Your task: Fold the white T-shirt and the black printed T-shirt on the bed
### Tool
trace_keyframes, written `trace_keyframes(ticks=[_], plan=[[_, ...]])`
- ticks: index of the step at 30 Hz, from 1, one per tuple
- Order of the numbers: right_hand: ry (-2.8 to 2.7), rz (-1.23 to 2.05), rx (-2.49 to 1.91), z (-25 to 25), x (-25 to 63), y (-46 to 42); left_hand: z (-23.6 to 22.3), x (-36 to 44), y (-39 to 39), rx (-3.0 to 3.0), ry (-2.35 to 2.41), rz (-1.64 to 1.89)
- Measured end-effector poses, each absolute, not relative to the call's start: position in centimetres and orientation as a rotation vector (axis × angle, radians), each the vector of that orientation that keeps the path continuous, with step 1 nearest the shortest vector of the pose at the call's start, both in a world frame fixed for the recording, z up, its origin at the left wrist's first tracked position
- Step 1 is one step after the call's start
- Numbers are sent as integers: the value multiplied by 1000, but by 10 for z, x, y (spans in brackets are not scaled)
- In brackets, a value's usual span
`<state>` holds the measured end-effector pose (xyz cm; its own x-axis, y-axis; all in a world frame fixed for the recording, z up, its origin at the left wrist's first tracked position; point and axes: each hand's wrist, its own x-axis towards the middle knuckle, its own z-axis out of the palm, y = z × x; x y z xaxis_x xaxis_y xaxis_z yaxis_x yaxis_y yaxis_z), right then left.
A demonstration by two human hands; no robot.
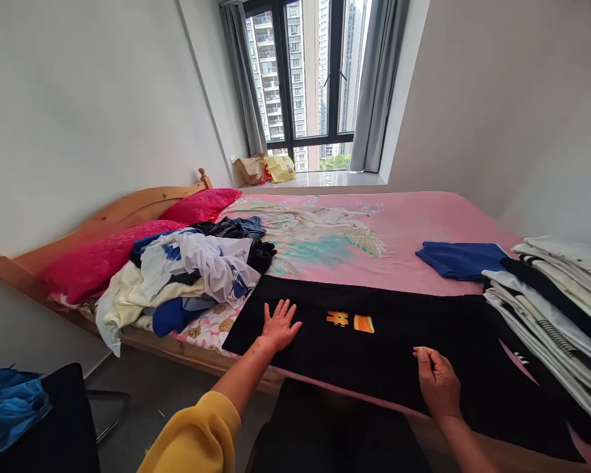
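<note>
Narrow white-walled bedroom, tall window (295,72) at the far end, bed (414,223) under a pink printed sheet wedged between the walls. Black T-shirt (389,364), orange print facing up, spread flat across the near part of the bed, within easy reach of both arms. Left hand (280,325), yellow sleeve (197,433) at the forearm, pressed palm down on the shirt, fingers spread wide, apparently to pin the cloth against the sheet. Right hand (438,384) placed further along the near side at the shirt, fingers drawn in narrow and curled; whether pinching cloth or only resting on it, impossible to tell. Loose heap of mixed clothes (187,276) piled against the red pillows (201,205), well left of the shirt. Stack of folded garments (556,309) set at the right by the wall, folded blue garment (460,259) just beside it, probably placed apart to keep the neat pile from mixing with the loose one.
</note>
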<state>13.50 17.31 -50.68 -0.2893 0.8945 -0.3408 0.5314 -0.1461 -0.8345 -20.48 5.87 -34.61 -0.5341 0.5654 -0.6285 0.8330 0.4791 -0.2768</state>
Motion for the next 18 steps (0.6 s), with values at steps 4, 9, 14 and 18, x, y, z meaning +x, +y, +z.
trace_keyframes(ticks=[4,9,14,18], plan=[[-1805,1399,-1615,-509,135,172,-317,-266,45,1029,2382,-885],[-1841,1371,-1604,-510,133,172,-306,-307,52,1010,2319,-902],[-1839,1370,-1625,-510,132,172,-310,-324,48,926,2342,-844],[-1861,1360,-1648,-510,131,172,-313,-316,42,934,2485,-810]])
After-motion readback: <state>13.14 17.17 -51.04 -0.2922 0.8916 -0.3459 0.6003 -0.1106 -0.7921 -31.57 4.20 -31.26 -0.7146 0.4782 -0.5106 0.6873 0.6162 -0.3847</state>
